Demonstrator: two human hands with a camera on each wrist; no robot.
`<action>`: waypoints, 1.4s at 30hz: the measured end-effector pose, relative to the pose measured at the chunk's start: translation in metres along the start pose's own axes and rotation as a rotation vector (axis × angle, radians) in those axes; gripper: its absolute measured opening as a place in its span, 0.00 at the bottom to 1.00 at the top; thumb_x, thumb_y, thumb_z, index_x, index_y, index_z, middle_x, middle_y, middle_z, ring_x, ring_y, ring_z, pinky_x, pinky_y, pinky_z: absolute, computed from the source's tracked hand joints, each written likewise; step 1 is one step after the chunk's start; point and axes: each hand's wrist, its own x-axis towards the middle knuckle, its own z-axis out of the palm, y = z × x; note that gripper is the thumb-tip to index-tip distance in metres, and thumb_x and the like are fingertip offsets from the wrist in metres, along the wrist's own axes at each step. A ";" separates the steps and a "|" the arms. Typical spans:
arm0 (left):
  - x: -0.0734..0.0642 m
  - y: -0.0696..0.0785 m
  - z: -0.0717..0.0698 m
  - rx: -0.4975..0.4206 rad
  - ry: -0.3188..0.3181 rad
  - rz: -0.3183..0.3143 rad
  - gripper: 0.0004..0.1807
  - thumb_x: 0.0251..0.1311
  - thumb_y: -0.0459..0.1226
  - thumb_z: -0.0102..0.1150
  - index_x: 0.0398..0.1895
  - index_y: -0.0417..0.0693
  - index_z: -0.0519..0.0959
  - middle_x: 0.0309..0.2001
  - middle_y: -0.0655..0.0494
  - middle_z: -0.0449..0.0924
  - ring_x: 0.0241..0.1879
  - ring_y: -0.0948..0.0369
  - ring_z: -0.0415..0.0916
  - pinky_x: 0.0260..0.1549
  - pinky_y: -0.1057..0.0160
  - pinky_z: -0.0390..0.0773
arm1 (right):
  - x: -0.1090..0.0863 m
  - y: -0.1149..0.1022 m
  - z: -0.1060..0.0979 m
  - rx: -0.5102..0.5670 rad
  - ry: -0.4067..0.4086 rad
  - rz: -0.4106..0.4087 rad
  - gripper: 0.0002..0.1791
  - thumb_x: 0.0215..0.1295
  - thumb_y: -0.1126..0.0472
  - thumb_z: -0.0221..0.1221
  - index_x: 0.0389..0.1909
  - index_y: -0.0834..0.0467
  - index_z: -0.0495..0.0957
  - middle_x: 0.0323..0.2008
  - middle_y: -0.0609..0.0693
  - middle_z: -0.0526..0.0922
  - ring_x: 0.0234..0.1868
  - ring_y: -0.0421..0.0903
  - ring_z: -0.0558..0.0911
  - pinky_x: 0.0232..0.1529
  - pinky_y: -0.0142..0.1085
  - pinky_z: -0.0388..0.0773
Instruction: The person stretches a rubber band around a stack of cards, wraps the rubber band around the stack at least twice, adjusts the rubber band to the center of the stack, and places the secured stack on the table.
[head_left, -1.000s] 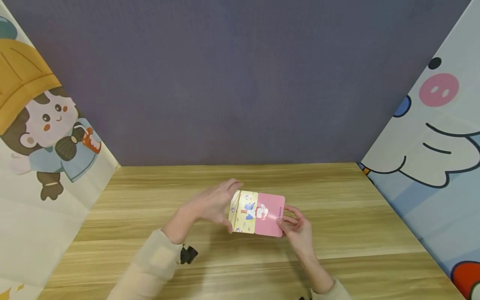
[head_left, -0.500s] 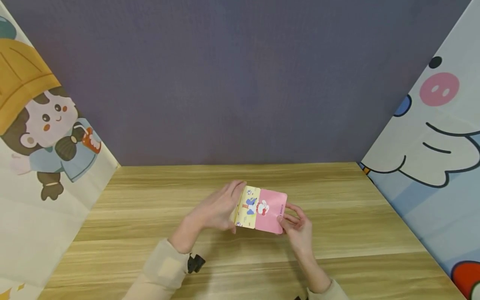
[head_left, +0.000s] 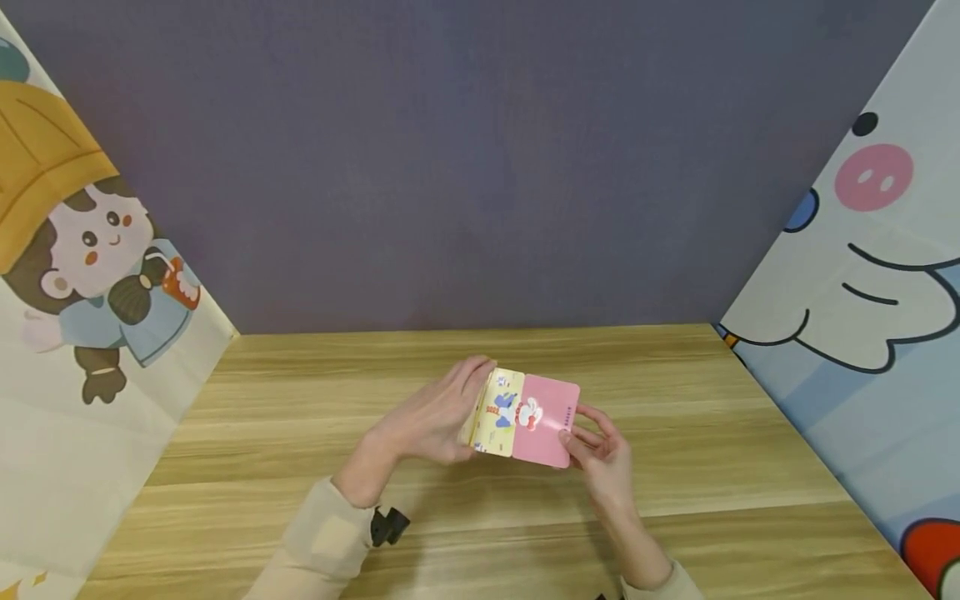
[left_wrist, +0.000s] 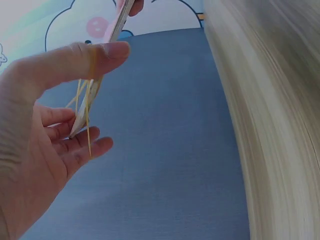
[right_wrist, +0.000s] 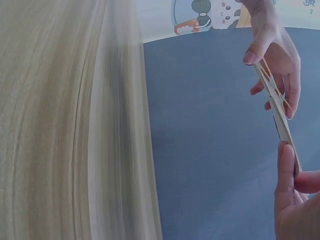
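A flat, thin card booklet, half pink and half yellow with printed cartoon animals, is held above the table. My right hand pinches its pink end between thumb and fingers. At the yellow end is my left hand, with thumb and fingers spread on either side of the booklet's edge. A thin yellow rubber band stretches between the left thumb and fingers in the left wrist view, crossing the booklet's end. The right wrist view shows the booklet edge-on, with the band beside it near the left hand.
Below the hands lies a wood-grain table. A dark grey-blue panel rises behind it. Cartoon-printed panels stand at the left and right. A small black device sits at the left wrist.
My left hand has shifted right and closer round the yellow end. Band strands that crossed the yellow part earlier now lie near its left edge. The booklet has moved slightly up and right.
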 end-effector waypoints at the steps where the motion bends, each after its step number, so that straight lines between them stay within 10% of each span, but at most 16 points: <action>1: 0.000 0.000 0.000 -0.003 0.003 0.005 0.58 0.25 0.45 0.72 0.61 0.29 0.50 0.59 0.37 0.54 0.58 0.49 0.56 0.57 0.58 0.61 | 0.000 -0.001 0.000 0.002 -0.003 0.000 0.25 0.52 0.80 0.53 0.54 0.68 0.64 0.32 0.52 0.83 0.29 0.45 0.82 0.28 0.36 0.80; 16: -0.001 -0.005 -0.008 -0.080 0.051 0.083 0.57 0.30 0.47 0.70 0.62 0.31 0.49 0.62 0.40 0.53 0.62 0.52 0.51 0.62 0.60 0.52 | 0.007 0.016 -0.012 0.103 -0.114 -0.218 0.22 0.52 0.73 0.59 0.50 0.65 0.68 0.32 0.51 0.83 0.29 0.45 0.82 0.25 0.33 0.80; 30: 0.001 -0.002 -0.011 -0.069 0.056 0.108 0.59 0.26 0.47 0.72 0.61 0.29 0.49 0.59 0.39 0.54 0.60 0.52 0.52 0.61 0.64 0.53 | -0.005 -0.005 -0.005 0.034 -0.054 -0.125 0.24 0.51 0.81 0.53 0.52 0.70 0.64 0.30 0.48 0.83 0.29 0.45 0.82 0.28 0.36 0.80; 42: 0.004 0.000 -0.016 0.039 -0.066 0.047 0.61 0.20 0.54 0.73 0.58 0.31 0.54 0.54 0.43 0.58 0.54 0.54 0.57 0.59 0.64 0.57 | -0.007 -0.002 0.000 0.005 -0.051 -0.109 0.25 0.49 0.82 0.52 0.52 0.70 0.65 0.31 0.49 0.83 0.29 0.47 0.82 0.29 0.38 0.80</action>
